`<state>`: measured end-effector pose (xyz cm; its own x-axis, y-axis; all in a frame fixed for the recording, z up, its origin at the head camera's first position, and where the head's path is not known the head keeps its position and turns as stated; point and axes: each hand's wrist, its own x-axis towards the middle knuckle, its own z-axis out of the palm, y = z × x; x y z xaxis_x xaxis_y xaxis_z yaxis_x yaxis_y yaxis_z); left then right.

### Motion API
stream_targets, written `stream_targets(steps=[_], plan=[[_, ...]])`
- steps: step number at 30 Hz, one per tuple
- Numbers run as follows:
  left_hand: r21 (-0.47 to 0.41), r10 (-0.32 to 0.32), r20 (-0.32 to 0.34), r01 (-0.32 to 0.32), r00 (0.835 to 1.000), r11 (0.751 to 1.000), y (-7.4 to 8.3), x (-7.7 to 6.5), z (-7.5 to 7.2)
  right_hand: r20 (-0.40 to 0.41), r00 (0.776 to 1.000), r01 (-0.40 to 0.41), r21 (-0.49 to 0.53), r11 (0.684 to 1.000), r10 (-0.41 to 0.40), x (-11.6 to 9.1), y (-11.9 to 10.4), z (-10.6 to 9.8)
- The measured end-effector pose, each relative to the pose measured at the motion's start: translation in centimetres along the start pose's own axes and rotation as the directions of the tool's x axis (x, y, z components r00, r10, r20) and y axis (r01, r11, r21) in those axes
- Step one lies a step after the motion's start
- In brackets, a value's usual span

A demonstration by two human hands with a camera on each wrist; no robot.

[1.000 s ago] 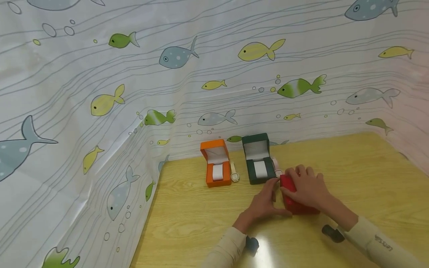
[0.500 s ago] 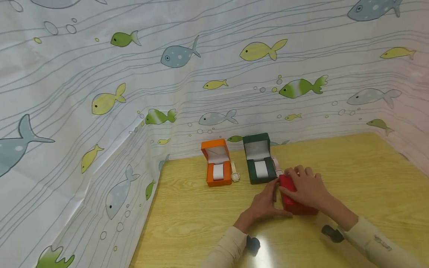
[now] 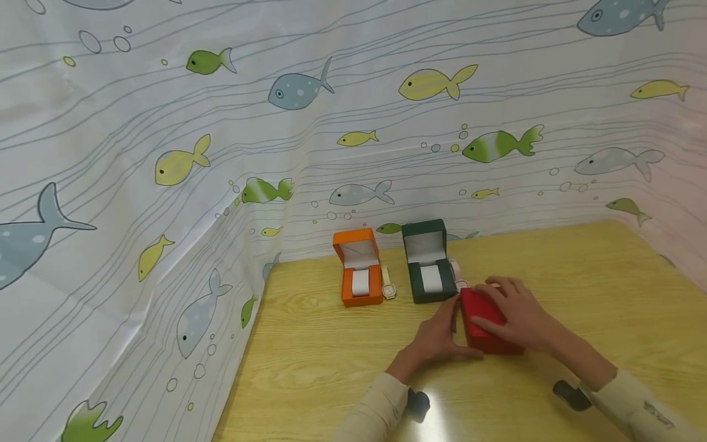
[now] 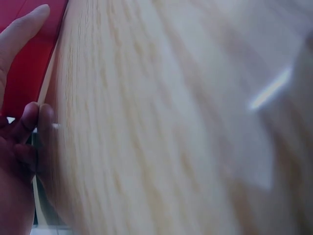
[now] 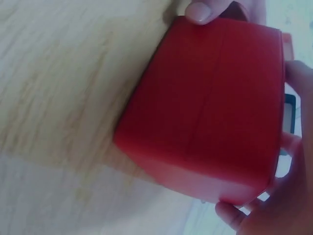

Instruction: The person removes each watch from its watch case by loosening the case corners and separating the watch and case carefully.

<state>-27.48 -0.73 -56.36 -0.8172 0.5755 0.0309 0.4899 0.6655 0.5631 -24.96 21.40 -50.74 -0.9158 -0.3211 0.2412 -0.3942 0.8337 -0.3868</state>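
A closed red watch box (image 3: pixel 477 307) sits on the table in the head view, with both hands at it. My left hand (image 3: pixel 433 337) holds its left side, thumb at the front corner and fingertips by the rear corner. My right hand (image 3: pixel 519 313) grips it from above and the right, thumb across the lid. In the right wrist view, a seam runs across the red box (image 5: pixel 210 107), and a left thumb (image 5: pixel 199 12) touches its edge. The left wrist view shows part of the red box (image 4: pixel 29 63) beside the left fingers.
An open orange watch box (image 3: pixel 361 301) with a white cushion stands behind, a yellowish watch (image 3: pixel 388 290) beside it. An open dark green watch box (image 3: pixel 425 294) stands to its right, with a pink watch (image 3: pixel 461 284) alongside. A fish-patterned sheet (image 3: pixel 309 147) rises behind the wooden table (image 3: pixel 309 362).
My right hand has shifted slightly right across the red box, so more of the lid shows. The left hand and the box stay nearly still.
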Motion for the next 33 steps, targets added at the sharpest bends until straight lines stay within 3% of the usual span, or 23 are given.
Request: stream_targets(steps=[8,16,26,33], plan=[[0.024,0.004,0.007,-0.004,1.0,1.0,0.0,0.2,0.1,0.008,0.997,0.077,0.075,0.994,-0.078,-0.8,1.6,0.4],[0.047,-0.004,0.008,0.004,1.0,0.999,0.2,0.1,-0.3,0.067,0.987,0.135,0.131,0.982,-0.144,-1.5,2.9,0.0],[0.01,-0.001,0.003,0.001,1.0,1.0,-0.1,0.2,0.2,0.06,0.985,0.146,0.214,0.966,-0.162,-2.2,4.8,0.5],[0.014,-0.006,-0.019,0.006,1.0,1.0,0.2,0.2,-0.1,0.033,0.988,0.136,0.248,0.959,-0.149,-2.7,5.9,0.8]])
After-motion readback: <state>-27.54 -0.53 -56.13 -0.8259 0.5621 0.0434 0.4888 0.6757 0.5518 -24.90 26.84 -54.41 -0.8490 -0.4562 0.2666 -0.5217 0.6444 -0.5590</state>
